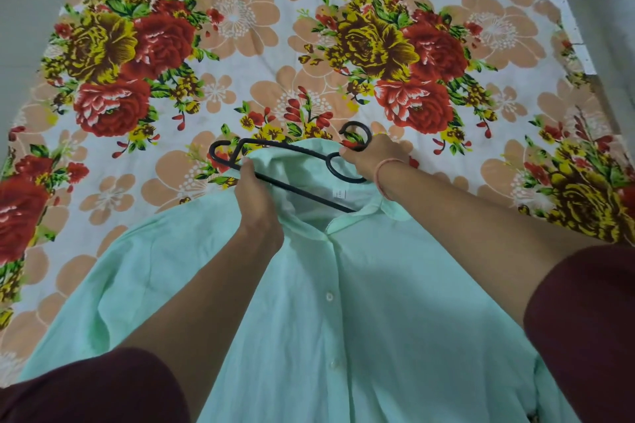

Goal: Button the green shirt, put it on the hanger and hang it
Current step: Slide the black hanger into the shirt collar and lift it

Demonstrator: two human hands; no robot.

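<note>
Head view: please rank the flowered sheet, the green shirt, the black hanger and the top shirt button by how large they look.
1. flowered sheet
2. green shirt, close behind, but it lies nearer the camera, so this order is unsure
3. black hanger, partly hidden in the shirt
4. button

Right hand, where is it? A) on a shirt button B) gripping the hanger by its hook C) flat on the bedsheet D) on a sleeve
B: the right hand grips the black hanger just below its hook, while the left hand holds the green shirt at the collar.
</note>
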